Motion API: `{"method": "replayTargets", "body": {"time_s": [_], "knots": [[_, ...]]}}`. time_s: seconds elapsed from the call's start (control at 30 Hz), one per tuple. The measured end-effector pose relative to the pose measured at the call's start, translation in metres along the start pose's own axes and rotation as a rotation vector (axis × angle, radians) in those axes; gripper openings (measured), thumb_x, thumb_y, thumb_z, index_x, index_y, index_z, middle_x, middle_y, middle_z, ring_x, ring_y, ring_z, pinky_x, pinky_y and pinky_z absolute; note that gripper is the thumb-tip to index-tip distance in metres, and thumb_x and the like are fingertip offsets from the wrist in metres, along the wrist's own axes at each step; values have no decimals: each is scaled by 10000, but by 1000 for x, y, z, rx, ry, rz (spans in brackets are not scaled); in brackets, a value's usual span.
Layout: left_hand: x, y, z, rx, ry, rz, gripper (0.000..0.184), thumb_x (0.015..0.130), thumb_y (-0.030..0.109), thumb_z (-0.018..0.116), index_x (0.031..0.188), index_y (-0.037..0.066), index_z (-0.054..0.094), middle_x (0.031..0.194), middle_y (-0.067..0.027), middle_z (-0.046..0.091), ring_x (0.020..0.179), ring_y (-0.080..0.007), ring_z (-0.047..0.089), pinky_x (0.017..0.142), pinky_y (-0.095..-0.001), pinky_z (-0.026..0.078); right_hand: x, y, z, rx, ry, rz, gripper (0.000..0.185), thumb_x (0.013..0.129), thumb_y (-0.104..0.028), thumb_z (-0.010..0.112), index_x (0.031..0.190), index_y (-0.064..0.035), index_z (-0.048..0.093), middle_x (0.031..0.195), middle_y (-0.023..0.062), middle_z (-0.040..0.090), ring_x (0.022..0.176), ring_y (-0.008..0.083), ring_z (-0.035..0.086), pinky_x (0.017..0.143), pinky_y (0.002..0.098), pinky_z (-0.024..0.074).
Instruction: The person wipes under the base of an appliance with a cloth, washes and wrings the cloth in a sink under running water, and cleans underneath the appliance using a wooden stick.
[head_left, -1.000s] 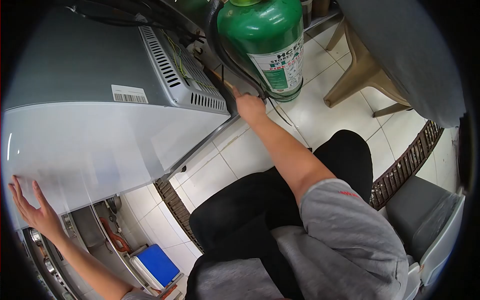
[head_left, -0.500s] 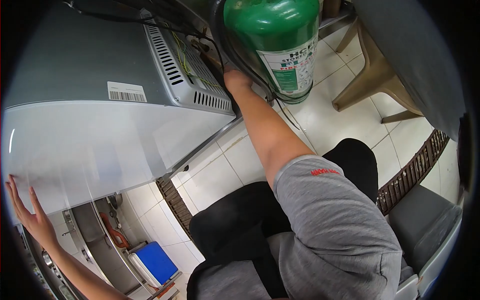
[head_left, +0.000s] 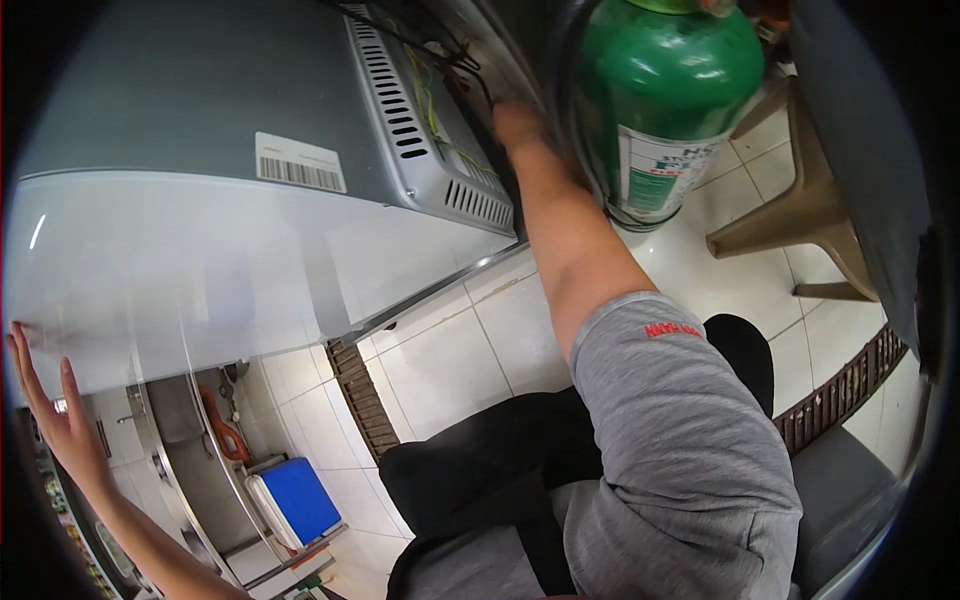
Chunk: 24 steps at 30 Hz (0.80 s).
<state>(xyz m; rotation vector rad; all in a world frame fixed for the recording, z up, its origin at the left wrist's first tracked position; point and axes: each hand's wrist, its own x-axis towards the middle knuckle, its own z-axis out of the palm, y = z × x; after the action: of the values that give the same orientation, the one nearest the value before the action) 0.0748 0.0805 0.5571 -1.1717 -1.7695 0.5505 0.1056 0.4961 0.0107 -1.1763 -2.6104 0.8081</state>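
A large grey appliance (head_left: 200, 90) with a glossy white side (head_left: 240, 255) and a slotted metal back panel (head_left: 395, 110) fills the left of the head view. My left hand (head_left: 70, 425) has its fingers stretched out and rests against the far left edge of the white side. Behind the appliance, my right hand (head_left: 520, 125) reaches in beside dark cables and a yellow-green wire (head_left: 425, 95). Motion blurs it, and its fingers are hidden, so I cannot make out whether it holds anything.
A green fire extinguisher (head_left: 670, 80) stands just right of my right forearm. Beyond it is a beige plastic chair or stool (head_left: 790, 220). Brown slatted drain grates (head_left: 362, 400) cross the white tiled floor (head_left: 440, 350). A blue-lidded box (head_left: 305, 500) sits at lower left near metal shelving.
My view has shifted, so the extinguisher and appliance back appear further right. My right hand is still behind the appliance, now blurred. The left hand keeps its place on the white side.
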Motion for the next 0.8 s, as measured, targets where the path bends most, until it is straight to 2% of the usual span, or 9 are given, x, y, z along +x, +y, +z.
{"method": "replayTargets", "body": {"time_s": [0.17, 0.23, 0.27, 0.37, 0.47, 0.57, 0.7, 0.77, 0.8], "knots": [[-5, -3, -3, 17, -40, -22, 463, 932, 295, 483, 1327, 61, 426, 1399, -144, 368, 1325, -273, 297, 1078, -392, 237, 10, -9, -17, -69, 6, -12, 281, 879, -129, 433, 1030, -41, 652, 1105, 169, 614, 1023, 333, 598, 842, 429, 491], [-7, -5, -3, 19, -52, -35, 469, 930, 307, 486, 1320, 52, 434, 1393, -156, 371, 1319, -280, 306, 1076, -391, 241, 17, -12, -21, -78, -63, 41, 337, 920, -177, 366, 1082, -47, 631, 1161, 170, 587, 1075, 337, 569, 872, 459, 472], [-8, -6, -4, 22, -60, -43, 472, 929, 313, 487, 1316, 47, 438, 1390, -162, 373, 1317, -283, 310, 1074, -390, 243, 22, -17, -24, 3, -55, 141, 391, 948, -234, 311, 1128, -55, 608, 1203, 161, 564, 1118, 342, 540, 904, 486, 445], [-13, -12, -3, 28, -85, -76, 483, 926, 332, 492, 1305, 34, 450, 1382, -181, 377, 1308, -292, 323, 1071, -387, 249, 26, -20, -27, 28, -51, 150, 438, 962, -274, 261, 1143, -61, 598, 1221, 161, 552, 1136, 349, 524, 920, 494, 428], [-22, -31, -2, 26, -115, -167, 496, 924, 350, 497, 1293, 20, 462, 1374, -199, 381, 1299, -301, 335, 1068, -384, 255, 15, -34, -49, 80, 12, 168, 428, 960, -265, 270, 1140, -64, 602, 1234, 153, 546, 1142, 345, 522, 930, 481, 425], [-32, -50, 2, 39, -150, -250, 511, 921, 368, 502, 1282, 7, 474, 1366, -218, 385, 1291, -310, 348, 1064, -381, 261, -9, -49, -80, 4, -80, 150, 414, 952, -254, 284, 1138, -72, 606, 1237, 147, 546, 1152, 334, 518, 922, 474, 433], [-19, -29, -2, 72, -188, -179, 493, 924, 352, 499, 1294, 27, 470, 1376, -220, 375, 1294, -310, 345, 1069, -380, 251, 15, -47, -51, -133, -102, 66, 394, 938, -233, 305, 1142, -91, 611, 1241, 128, 550, 1153, 308, 525, 910, 464, 446], [0, 11, -9, -45, -89, -60, 480, 926, 338, 498, 1288, 24, 478, 1388, -217, 361, 1301, -302, 338, 1073, -380, 244, 28, -50, -35, 33, -13, 214, 299, 908, -193, 425, 1091, -124, 651, 1170, 107, 602, 1088, 264, 578, 837, 387, 495], [4, 19, -9, -82, -56, -21, 475, 927, 334, 498, 1286, 23, 480, 1392, -216, 357, 1303, -300, 336, 1074, -380, 242, 25, -54, -38, 32, -11, 212, 299, 908, -193, 425, 1091, -124, 651, 1170, 107, 602, 1088, 264, 578, 837, 387, 495]]}}
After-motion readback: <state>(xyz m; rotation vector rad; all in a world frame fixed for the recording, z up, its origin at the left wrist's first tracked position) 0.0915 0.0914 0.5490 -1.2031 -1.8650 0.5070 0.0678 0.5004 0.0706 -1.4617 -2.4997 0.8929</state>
